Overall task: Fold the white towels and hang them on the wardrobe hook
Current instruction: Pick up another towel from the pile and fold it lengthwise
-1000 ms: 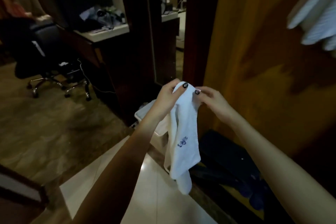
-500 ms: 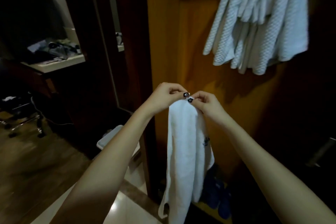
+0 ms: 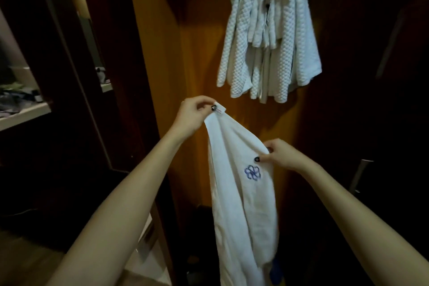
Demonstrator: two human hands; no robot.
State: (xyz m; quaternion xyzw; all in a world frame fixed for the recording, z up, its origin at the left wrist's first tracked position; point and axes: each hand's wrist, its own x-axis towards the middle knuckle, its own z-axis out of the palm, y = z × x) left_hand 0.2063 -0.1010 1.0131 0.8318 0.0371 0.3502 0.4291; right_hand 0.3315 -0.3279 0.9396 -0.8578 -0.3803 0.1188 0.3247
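A long white towel (image 3: 241, 197) with a blue embroidered emblem hangs down in front of me. My left hand (image 3: 193, 112) pinches its top corner by a small white tag, held up. My right hand (image 3: 279, 154) pinches the towel's right edge lower down, just above the emblem. Up on the wooden wardrobe panel (image 3: 197, 58), several white waffle-weave towels (image 3: 269, 32) hang bunched from one spot; the hook itself is hidden under them.
A dark wardrobe door with a metal handle (image 3: 358, 176) stands at the right. A dark door frame (image 3: 76, 53) and a pale shelf (image 3: 23, 115) with clutter are at the left. Blue slippers (image 3: 276, 271) lie on the wardrobe floor behind the towel.
My view has risen towards the hanging towels. My hands, which pinched the towel's top together, have parted: the right hand slid down the right edge, the left stays at the top corner.
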